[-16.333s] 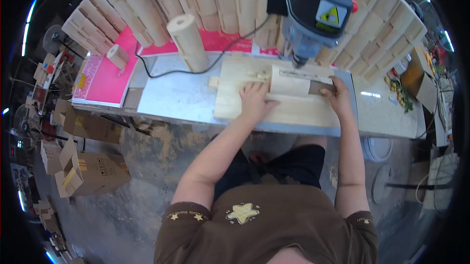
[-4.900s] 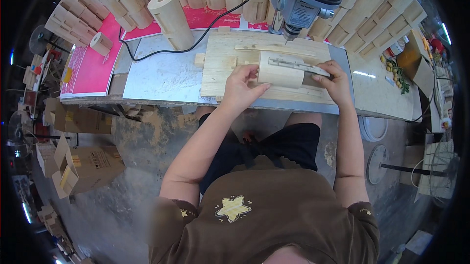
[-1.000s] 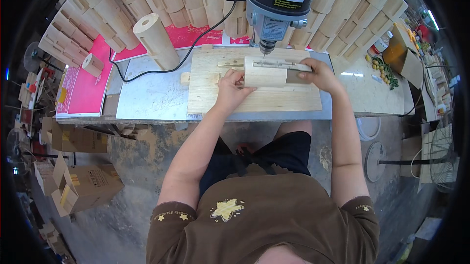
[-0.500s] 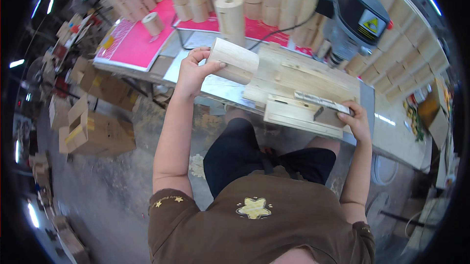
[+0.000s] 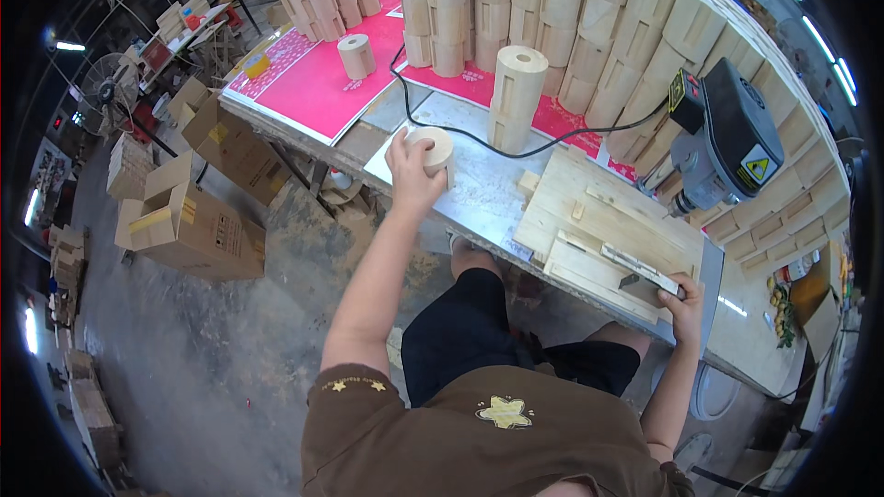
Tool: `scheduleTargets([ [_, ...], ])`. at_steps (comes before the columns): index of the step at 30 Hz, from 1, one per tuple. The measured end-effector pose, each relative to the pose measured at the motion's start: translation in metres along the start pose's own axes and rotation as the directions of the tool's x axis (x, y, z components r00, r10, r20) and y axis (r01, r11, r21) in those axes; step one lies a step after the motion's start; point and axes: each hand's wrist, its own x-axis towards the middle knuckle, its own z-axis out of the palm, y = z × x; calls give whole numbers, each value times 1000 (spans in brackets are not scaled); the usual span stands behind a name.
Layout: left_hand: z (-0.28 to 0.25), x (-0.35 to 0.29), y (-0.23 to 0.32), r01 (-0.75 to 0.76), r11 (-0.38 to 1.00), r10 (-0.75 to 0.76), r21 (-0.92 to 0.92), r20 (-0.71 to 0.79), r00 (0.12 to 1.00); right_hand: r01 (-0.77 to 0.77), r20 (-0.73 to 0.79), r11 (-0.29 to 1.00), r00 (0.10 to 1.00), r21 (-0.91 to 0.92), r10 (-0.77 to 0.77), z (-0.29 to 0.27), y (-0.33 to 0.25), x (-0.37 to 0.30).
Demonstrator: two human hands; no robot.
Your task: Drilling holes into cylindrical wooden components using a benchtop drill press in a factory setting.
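Observation:
My left hand (image 5: 415, 171) is wrapped round a short, pale wooden cylinder (image 5: 440, 154). It stands upright at the front of a silvery sheet (image 5: 474, 186) on the bench. My right hand (image 5: 681, 304) has its fingers closed on the end of a narrow pale bar (image 5: 640, 267) with a dark metal piece below it. This bar sits on a wooden jig (image 5: 589, 207) made of boards and strips. Over the jig's far right side hangs a drill head (image 5: 732, 138) with a chuck. Behind the sheet stands a taller wooden cylinder (image 5: 517, 101) with a hole in its top.
Tall stacks of slotted wooden cylinders (image 5: 562, 27) line the back of the bench. A single short cylinder (image 5: 355, 57) stands on pink sheeting (image 5: 308, 82). A black cable (image 5: 589, 131) crosses the bench to the drill. Open cardboard boxes (image 5: 198, 230) stand on the floor at left.
My left hand has brought its cylinder from a tilted position beside the jig to upright on the sheet, farther left. My right hand keeps its grip on the bar. The view has shifted.

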Motion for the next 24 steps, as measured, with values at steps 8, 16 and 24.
scheduleTargets([
  [8,8,-25,-11,460,845,-472,-275,24,881,-38,-28,999,999,12,38,3,-5,1],
  [16,-7,35,-55,367,677,-449,-638,37,893,-41,-54,999,998,16,42,0,-3,-2],
  [24,-18,218,-172,303,859,-414,-413,-211,885,-118,-107,993,987,29,121,9,-12,1],
])
